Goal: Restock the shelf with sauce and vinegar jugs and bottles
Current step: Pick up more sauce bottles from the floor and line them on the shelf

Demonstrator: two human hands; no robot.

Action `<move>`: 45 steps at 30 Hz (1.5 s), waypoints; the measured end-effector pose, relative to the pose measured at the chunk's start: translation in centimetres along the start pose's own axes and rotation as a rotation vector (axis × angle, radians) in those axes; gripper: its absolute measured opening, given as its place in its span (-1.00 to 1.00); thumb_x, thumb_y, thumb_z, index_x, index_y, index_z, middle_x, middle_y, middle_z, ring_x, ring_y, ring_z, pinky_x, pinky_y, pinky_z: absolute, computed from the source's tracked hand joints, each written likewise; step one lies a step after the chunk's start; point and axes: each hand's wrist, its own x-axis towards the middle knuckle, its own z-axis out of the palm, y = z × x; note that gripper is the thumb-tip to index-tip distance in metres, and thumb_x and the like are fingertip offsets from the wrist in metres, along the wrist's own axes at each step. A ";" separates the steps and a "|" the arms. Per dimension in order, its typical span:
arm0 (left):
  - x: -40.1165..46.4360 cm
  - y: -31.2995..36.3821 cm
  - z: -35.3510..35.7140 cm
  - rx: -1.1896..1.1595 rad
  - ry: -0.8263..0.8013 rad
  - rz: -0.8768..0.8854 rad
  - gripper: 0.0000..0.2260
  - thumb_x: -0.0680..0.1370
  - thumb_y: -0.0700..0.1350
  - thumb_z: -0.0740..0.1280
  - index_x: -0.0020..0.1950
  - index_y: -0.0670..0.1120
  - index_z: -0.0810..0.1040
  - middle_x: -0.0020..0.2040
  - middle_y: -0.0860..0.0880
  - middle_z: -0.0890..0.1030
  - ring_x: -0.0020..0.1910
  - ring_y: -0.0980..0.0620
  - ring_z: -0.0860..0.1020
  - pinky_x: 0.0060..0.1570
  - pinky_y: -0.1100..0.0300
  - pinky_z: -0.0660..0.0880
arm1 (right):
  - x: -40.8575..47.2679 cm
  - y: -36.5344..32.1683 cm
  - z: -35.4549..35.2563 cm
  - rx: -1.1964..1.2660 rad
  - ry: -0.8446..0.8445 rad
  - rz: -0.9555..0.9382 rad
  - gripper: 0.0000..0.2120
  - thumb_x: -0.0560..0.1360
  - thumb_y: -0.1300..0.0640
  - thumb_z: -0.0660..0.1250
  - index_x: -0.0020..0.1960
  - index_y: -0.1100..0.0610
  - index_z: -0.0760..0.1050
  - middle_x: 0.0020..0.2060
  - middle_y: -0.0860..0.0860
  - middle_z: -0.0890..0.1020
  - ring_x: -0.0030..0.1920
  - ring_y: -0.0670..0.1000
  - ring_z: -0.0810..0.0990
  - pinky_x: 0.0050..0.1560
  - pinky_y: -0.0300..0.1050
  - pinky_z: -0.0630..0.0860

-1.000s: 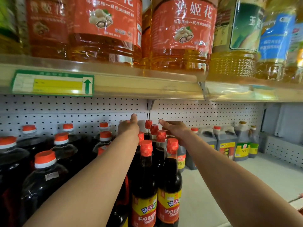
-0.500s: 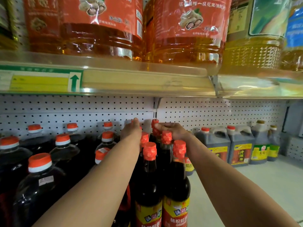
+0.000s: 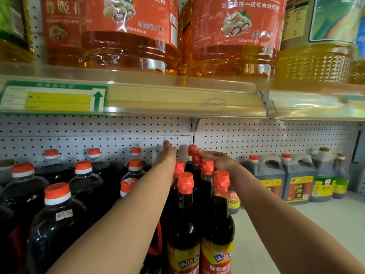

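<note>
Tall dark glass sauce bottles with red foil caps stand in rows at centre shelf. Right hand rests on the rear caps, fingers extended. Left hand, at 11 o'clock of them, reaches flat toward the white pegboard. Judged heavy, smooth, breakable; grip below the neck.
</note>
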 end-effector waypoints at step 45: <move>-18.0 -21.5 -2.4 0.523 0.493 0.444 -0.56 0.48 0.15 0.46 0.16 -0.11 0.45 -0.12 -0.01 0.60 -0.17 -0.06 0.60 -0.32 0.18 0.33 | -20.6 15.0 -1.3 0.078 -0.195 -0.152 -0.47 0.54 0.38 0.37 0.46 0.08 0.40 0.26 0.01 0.64 0.23 -0.06 0.62 0.07 -0.21 0.59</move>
